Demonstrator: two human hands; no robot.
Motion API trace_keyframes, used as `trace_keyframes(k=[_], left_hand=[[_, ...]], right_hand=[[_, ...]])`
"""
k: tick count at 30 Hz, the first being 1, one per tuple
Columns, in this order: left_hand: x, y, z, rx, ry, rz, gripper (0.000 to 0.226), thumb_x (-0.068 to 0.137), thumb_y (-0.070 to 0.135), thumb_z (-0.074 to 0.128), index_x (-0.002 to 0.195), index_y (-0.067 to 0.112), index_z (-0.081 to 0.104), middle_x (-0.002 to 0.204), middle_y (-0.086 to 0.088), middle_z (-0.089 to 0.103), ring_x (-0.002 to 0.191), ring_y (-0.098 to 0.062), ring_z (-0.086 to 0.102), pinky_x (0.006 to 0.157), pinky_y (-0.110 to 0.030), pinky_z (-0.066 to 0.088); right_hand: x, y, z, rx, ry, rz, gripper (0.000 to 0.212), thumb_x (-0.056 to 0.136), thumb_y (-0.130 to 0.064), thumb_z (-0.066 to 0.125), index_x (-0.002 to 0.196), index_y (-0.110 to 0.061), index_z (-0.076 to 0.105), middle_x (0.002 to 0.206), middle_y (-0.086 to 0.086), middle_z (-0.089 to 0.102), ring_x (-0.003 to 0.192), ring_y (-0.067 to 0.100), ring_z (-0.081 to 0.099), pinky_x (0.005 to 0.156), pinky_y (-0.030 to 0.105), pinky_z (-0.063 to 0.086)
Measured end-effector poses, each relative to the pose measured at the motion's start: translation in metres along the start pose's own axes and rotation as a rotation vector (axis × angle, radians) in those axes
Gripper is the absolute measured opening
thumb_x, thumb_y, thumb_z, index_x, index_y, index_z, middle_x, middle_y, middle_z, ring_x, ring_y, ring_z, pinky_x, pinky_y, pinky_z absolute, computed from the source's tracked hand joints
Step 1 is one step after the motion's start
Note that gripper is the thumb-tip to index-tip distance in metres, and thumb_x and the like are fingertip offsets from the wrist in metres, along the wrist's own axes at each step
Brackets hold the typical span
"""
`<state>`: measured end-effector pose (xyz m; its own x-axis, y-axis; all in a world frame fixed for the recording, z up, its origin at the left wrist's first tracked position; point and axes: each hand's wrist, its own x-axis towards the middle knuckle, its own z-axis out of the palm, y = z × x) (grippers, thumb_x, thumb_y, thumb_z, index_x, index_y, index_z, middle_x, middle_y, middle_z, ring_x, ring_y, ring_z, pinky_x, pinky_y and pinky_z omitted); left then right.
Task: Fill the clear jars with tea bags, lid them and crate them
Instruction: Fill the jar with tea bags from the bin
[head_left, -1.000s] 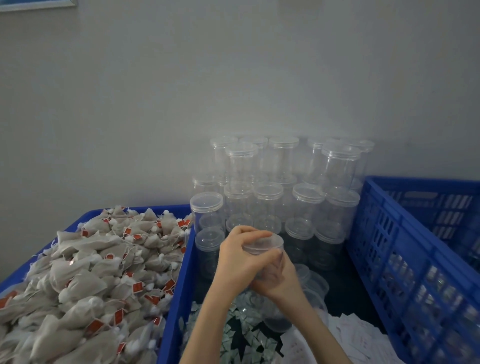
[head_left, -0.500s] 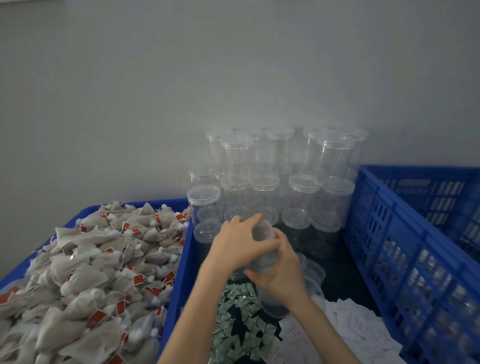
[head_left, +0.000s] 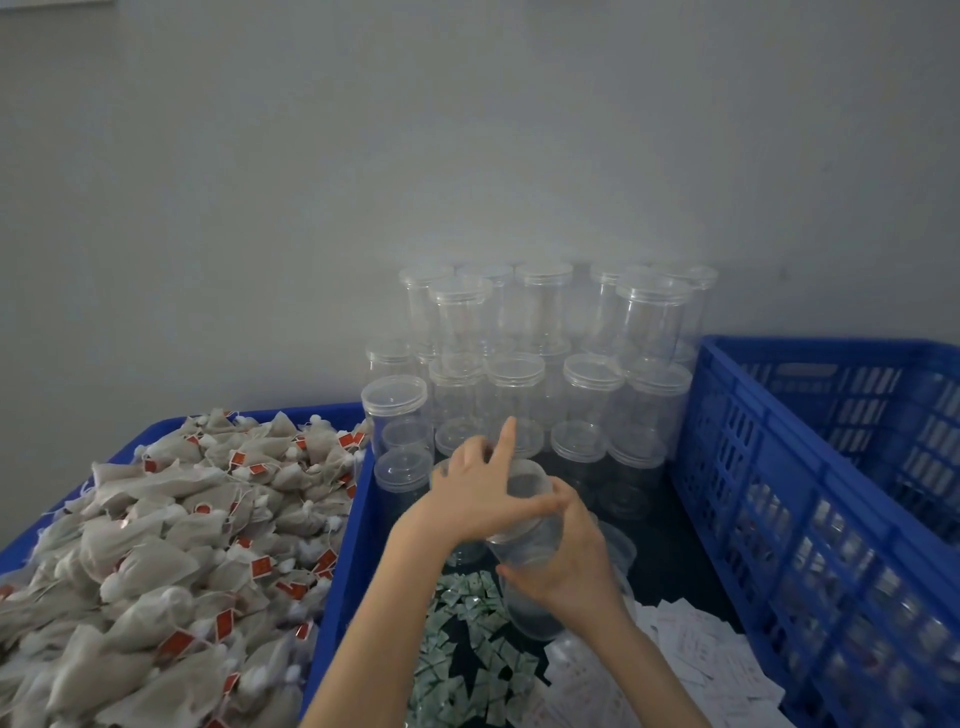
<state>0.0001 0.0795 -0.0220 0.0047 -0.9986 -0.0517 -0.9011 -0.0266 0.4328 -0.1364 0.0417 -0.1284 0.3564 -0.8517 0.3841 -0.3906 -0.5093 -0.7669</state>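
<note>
Centre frame: right hand (head_left: 563, 564) grips a clear jar (head_left: 524, 540) by its body, left hand (head_left: 475, 493) pinches its lid (head_left: 519, 478), index finger sticking up. Looks like uncapping; next comes filling from the tea bags (head_left: 171, 540) at lower left. Motion blur hides whether the lid is seated.

Two hands worked a clear jar at the frame's centre, over a blue bin.

The right hand (head_left: 563, 564) gripped the jar (head_left: 524, 540) from below; the left hand (head_left: 475, 491) held its lid (head_left: 522, 480), index finger raised. Stacked lidded jars (head_left: 540, 364) stood behind against the wall. Tea bags (head_left: 156, 545) filled the lower left; a blue crate (head_left: 810, 493) stood at right.
</note>
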Motion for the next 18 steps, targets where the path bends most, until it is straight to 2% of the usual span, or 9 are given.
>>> trace_keyframes(k=[2, 4, 7, 10, 12, 14, 15, 16, 18], left_hand=[[-0.003, -0.004, -0.009, -0.113, -0.223, 0.187, 0.108, 0.077, 0.056, 0.07, 0.15, 0.042, -0.009, 0.158, 0.013, -0.003, 0.147, -0.014, 0.005, 0.117, -0.036, 0.021], [-0.004, -0.011, -0.014, -0.045, -0.282, 0.22, 0.099, 0.079, 0.043, 0.073, 0.152, 0.04, 0.007, 0.157, 0.011, 0.01, 0.144, -0.012, 0.015, 0.112, -0.029, 0.024], [0.0, -0.005, -0.006, 0.008, -0.087, -0.012, 0.088, 0.077, 0.071, 0.058, 0.149, 0.032, 0.027, 0.152, 0.0, 0.036, 0.137, -0.024, 0.036, 0.109, -0.038, 0.034], [-0.001, 0.005, 0.01, 0.212, 0.102, -0.269, 0.097, 0.075, 0.088, 0.027, 0.152, 0.029, 0.018, 0.15, -0.008, 0.041, 0.135, -0.032, 0.041, 0.106, -0.048, 0.034], [-0.002, 0.002, 0.012, 0.087, 0.028, -0.181, 0.098, 0.076, 0.087, 0.031, 0.153, 0.035, -0.001, 0.157, -0.011, 0.026, 0.14, -0.032, 0.033, 0.11, -0.048, 0.03], [-0.004, -0.005, 0.006, -0.117, -0.203, 0.029, 0.106, 0.075, 0.073, 0.058, 0.149, 0.042, -0.012, 0.162, 0.001, -0.002, 0.147, -0.022, 0.015, 0.115, -0.042, 0.024], [-0.005, -0.007, 0.002, -0.112, -0.282, 0.108, 0.11, 0.074, 0.062, 0.067, 0.15, 0.042, -0.01, 0.161, 0.007, -0.002, 0.147, -0.017, 0.012, 0.115, -0.037, 0.025], [-0.005, -0.009, 0.0, -0.077, -0.286, 0.149, 0.108, 0.074, 0.054, 0.072, 0.152, 0.04, -0.001, 0.16, 0.008, 0.007, 0.145, -0.015, 0.016, 0.113, -0.034, 0.028], [-0.004, -0.008, 0.001, -0.013, -0.146, 0.082, 0.094, 0.072, 0.06, 0.069, 0.15, 0.035, 0.021, 0.152, 0.002, 0.033, 0.135, -0.018, 0.035, 0.107, -0.035, 0.036]], right_hand=[[-0.002, 0.0, -0.003, -0.003, -0.02, 0.014, 0.105, 0.054, -0.058, 0.081, 0.143, -0.032, 0.032, 0.133, -0.021, 0.046, 0.119, 0.002, 0.049, 0.094, 0.021, 0.044], [-0.006, 0.001, -0.006, 0.007, -0.035, 0.032, 0.104, 0.052, -0.062, 0.078, 0.141, -0.035, 0.032, 0.132, -0.018, 0.05, 0.119, 0.004, 0.051, 0.096, 0.025, 0.048], [-0.012, 0.001, -0.003, -0.025, -0.05, 0.041, 0.105, 0.057, -0.054, 0.083, 0.145, -0.029, 0.032, 0.139, -0.014, 0.048, 0.126, 0.008, 0.048, 0.104, 0.034, 0.046], [-0.016, 0.0, 0.003, -0.094, 0.043, -0.028, 0.103, 0.061, -0.048, 0.084, 0.147, -0.023, 0.033, 0.132, -0.02, 0.041, 0.124, 0.005, 0.044, 0.104, 0.024, 0.039], [-0.019, -0.001, 0.003, -0.084, 0.045, -0.01, 0.106, 0.062, -0.052, 0.082, 0.149, -0.025, 0.029, 0.134, -0.021, 0.037, 0.124, 0.001, 0.038, 0.105, 0.023, 0.036], [-0.02, -0.001, 0.0, -0.057, 0.025, 0.033, 0.106, 0.06, -0.059, 0.077, 0.148, -0.032, 0.025, 0.139, -0.021, 0.039, 0.124, 0.0, 0.039, 0.104, 0.025, 0.041], [-0.021, -0.001, -0.003, -0.05, 0.024, 0.044, 0.105, 0.057, -0.063, 0.075, 0.146, -0.036, 0.025, 0.138, -0.021, 0.04, 0.122, 0.0, 0.042, 0.101, 0.024, 0.043], [-0.022, 0.0, -0.005, -0.05, 0.027, 0.049, 0.104, 0.055, -0.064, 0.073, 0.144, -0.038, 0.026, 0.136, -0.022, 0.041, 0.12, 0.0, 0.044, 0.098, 0.023, 0.043], [-0.025, 0.0, -0.008, -0.07, 0.024, 0.045, 0.104, 0.056, -0.059, 0.078, 0.145, -0.036, 0.028, 0.138, -0.019, 0.044, 0.124, 0.005, 0.046, 0.099, 0.026, 0.045]])
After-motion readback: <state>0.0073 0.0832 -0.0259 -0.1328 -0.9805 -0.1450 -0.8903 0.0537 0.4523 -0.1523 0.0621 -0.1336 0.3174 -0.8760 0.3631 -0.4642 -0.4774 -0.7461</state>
